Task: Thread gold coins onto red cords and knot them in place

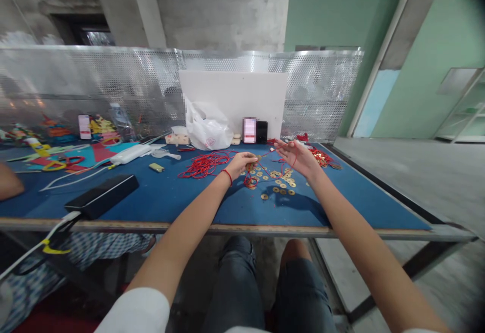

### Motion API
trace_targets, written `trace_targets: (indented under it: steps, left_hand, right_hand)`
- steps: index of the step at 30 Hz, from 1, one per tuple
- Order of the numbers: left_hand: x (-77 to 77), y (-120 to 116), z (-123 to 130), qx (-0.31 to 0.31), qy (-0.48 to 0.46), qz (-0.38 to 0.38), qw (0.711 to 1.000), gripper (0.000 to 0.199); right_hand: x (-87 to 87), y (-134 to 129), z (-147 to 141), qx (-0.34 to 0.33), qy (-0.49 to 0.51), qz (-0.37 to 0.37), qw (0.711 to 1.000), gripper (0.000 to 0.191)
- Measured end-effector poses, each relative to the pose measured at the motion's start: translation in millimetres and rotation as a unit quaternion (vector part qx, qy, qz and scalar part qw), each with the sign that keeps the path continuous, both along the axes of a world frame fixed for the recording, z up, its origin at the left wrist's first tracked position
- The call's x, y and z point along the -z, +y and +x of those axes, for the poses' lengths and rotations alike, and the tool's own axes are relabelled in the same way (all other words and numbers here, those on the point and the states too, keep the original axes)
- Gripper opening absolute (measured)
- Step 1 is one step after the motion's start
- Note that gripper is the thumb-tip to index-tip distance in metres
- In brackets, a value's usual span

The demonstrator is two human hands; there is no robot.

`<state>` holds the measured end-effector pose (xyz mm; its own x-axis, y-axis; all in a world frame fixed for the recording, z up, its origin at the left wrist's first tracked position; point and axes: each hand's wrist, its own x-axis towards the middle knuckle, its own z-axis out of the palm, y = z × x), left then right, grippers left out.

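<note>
My left hand [241,164], with a red string around its wrist, pinches a gold coin [258,158] over the blue table mat. A red cord [268,154] runs from there to my right hand [297,155], which is raised to the right with the cord between its fingers. Scattered gold coins [283,191] lie on the mat below and between my hands. Left of my left hand is a loose pile of red cord [204,165]. Beyond my right hand lies a bunch of red cords with coins [322,158].
A white plastic bag [209,127] and two phones [249,130] stand at the back against a white board [235,90]. On the left are a black power strip [102,196], scissors [63,163], cables, colored paper and another person's arm [9,182].
</note>
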<state>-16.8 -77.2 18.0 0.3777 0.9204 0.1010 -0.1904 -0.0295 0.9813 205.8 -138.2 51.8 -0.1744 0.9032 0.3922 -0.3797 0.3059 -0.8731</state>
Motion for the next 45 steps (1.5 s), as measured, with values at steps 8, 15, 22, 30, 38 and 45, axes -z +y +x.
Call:
trace_targets:
  steps: [8,15,22,30,38,45]
  left_hand:
    - [-1.3,-2.9,-0.9,-0.006,-0.002,-0.011,1.0,0.02]
    - [-0.1,-1.3,0.5,0.01,0.005,-0.007,1.0,0.023]
    - [0.0,-2.1,0.9,0.041,0.011,0.001,0.999,0.021]
    - [-3.8,-6.4,1.7,0.038,0.016,-0.012,0.999,0.017]
    - [-2.0,-2.2,-0.2,0.027,0.0,-0.024,0.999,0.018]
    - [-5.0,-6.5,1.3,0.007,-0.005,-0.03,1.0,0.016]
  right_hand:
    - [-0.8,-6.2,10.0,0.026,-0.082,0.028,0.996,0.026]
    - [25.8,15.5,-11.7,0.096,-0.219,0.053,0.97,0.036]
    - [37.1,16.8,-26.4,0.067,-0.429,0.085,0.897,0.033]
    - [15.5,11.9,-6.9,0.054,-0.125,-0.019,0.99,0.027]
    - [-0.4,4.7,12.3,0.041,0.109,0.009,0.993,0.019]
    - [-2.1,13.0,25.4,0.101,0.206,-0.089,0.969,0.03]
